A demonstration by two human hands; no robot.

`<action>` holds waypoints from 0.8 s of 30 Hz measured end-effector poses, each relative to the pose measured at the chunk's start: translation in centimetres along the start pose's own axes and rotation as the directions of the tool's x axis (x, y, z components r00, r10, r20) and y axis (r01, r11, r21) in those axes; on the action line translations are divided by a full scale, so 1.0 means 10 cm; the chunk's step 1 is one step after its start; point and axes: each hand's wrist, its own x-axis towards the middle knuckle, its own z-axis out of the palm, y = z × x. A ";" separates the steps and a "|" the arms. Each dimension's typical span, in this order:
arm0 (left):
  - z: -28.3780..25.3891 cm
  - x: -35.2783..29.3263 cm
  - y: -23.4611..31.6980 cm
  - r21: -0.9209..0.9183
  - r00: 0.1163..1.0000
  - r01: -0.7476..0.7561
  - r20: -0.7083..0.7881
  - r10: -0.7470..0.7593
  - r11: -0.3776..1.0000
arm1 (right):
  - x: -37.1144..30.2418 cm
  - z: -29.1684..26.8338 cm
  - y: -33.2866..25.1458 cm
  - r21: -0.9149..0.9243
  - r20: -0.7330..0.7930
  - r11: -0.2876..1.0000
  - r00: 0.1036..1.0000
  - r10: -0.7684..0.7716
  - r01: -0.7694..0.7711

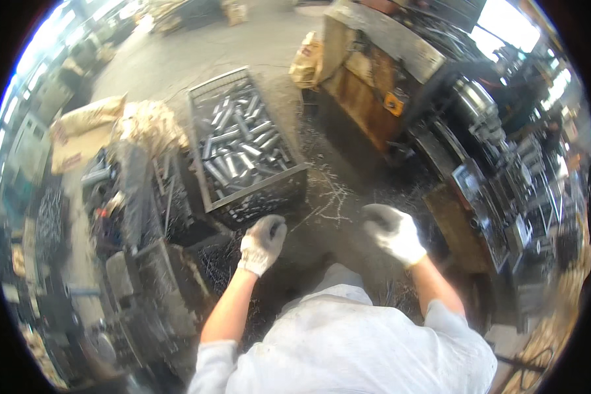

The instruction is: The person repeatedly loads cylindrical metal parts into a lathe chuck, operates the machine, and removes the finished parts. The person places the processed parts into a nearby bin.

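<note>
My left hand (262, 244), in a white glove with dark grime on the fingers, is raised in front of my body near the close end of a wire-sided metal crate. Its fingers are curled in, and whatever they may hold is hidden. Across from it, my right hand (394, 233) wears a similar glove with dark-stained fingers pointing inward; motion smears them. The two hands are well apart, with the floor beneath. Many silvery metal cylinders (243, 141) lie heaped in the crate (248, 189), ahead and to the left.
A lathe-like machine (479, 164) stands at the right, beside a rust-stained cabinet (358, 98). Curly metal shavings (335, 200) litter the floor between crate and machine. Brown sacks (88, 134) and dark metal equipment (157, 279) fill the left side.
</note>
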 end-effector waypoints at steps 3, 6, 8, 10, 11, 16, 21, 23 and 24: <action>0.76 0.86 0.46 0.000 0.944 -0.308 0.120 0.306 0.951 | -0.40 -1.01 0.41 -0.203 -0.466 0.979 0.882 -0.076 -0.022; 1.62 1.72 0.97 -0.005 0.941 -0.293 0.176 0.290 0.956 | -0.77 -2.17 1.02 -0.390 -0.706 0.901 0.689 -0.160 -0.191; 2.21 2.32 1.30 0.064 0.957 -0.227 0.202 0.210 0.972 | -0.95 -3.10 1.64 -0.249 -0.835 0.914 0.549 -0.035 -0.321; 2.75 2.90 1.58 0.018 0.970 -0.184 0.165 0.179 0.983 | -1.04 -4.10 2.43 -0.444 -0.831 0.769 0.532 -0.162 -0.459; 2.98 3.19 1.70 0.096 0.976 -0.154 0.173 0.135 0.983 | -1.05 -4.59 2.88 -0.522 -0.816 0.666 0.540 -0.207 -0.533; 3.77 4.12 1.91 0.371 0.965 -0.263 0.114 0.237 0.891 | -0.87 -6.29 4.80 -0.677 -0.658 0.438 0.753 -0.001 -0.591; 4.01 4.39 1.73 0.429 0.920 -0.370 0.044 0.390 0.824 | -0.50 -6.27 5.10 -0.412 -0.730 0.636 0.654 0.198 -0.652; 4.06 4.44 1.66 0.554 0.823 -0.459 -0.030 0.567 0.695 | -0.39 -6.10 4.98 -0.383 -0.734 0.696 0.658 0.169 -0.607; 4.09 4.48 1.65 0.425 0.861 -0.451 -0.024 0.509 0.784 | -0.36 -6.06 4.93 -0.411 -0.746 0.665 0.649 0.148 -0.624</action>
